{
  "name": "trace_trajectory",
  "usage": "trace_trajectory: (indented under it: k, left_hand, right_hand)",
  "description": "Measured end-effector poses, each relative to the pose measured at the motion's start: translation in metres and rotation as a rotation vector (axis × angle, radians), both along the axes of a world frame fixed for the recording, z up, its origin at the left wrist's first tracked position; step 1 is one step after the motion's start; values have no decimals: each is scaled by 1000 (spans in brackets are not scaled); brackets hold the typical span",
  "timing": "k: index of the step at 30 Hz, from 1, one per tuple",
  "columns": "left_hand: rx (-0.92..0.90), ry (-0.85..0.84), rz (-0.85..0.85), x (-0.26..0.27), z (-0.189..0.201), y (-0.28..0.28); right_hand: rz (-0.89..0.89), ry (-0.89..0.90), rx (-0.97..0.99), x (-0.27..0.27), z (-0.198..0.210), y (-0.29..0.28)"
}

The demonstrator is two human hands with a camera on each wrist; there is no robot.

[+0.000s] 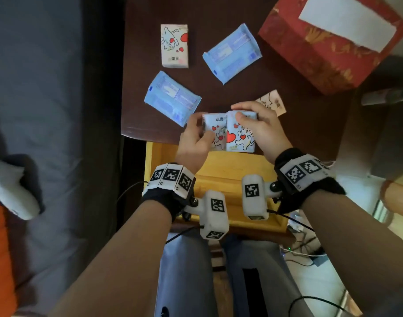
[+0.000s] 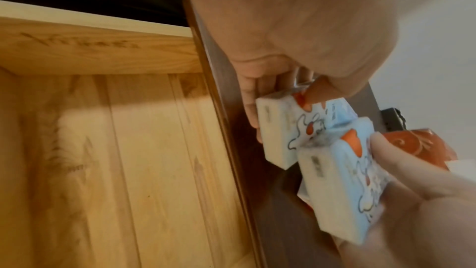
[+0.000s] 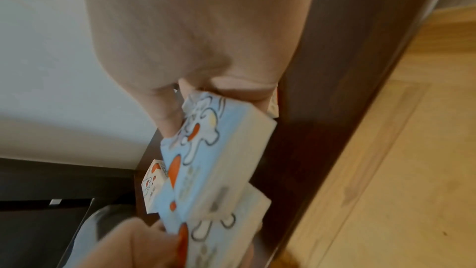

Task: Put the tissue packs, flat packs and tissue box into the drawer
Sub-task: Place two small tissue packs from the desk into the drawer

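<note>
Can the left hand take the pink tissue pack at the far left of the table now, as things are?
Probably not yet. The left hand already grips a blue tissue pack. The pink tissue pack lies uncovered with nothing blocking it, so the path looks free once the hand is emptied.

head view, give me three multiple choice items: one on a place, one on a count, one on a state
1. Where is the red tissue box?
A. in the drawer
B. on the dark table top
C. on the floor

2. How many blue flat packs lie on the table?
A. two
B. four
C. none

3. What is the drawer like?
A. shut
B. pulled open
C. taken out

Answers: 1 B, it sits at the table's far right corner. 2 A, one lies left, another further back. 3 B, its light wooden inside shows under both hands.
</note>
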State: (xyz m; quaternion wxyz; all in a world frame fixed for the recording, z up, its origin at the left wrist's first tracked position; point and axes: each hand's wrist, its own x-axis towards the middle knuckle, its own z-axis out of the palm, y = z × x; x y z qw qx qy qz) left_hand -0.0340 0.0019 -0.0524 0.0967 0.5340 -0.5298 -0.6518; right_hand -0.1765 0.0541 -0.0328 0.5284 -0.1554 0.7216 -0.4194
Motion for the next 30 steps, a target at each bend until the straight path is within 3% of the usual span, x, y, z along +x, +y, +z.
trace_trajectory:
  k: [13, 19, 26, 30]
  left_hand:
    - [176, -56, -132, 98, -20, 38]
    - [252, -209, -176, 126, -64, 66]
    - [247, -283, -244, 135, -124, 81]
    - [183, -351, -352, 135, -144, 82]
  right_hand:
    - [111, 108, 96, 92, -29, 65]
    - [246, 68, 211, 128, -69, 91]
    - [233, -78, 330, 138, -131, 99]
    - [294, -35, 447, 141, -159, 100]
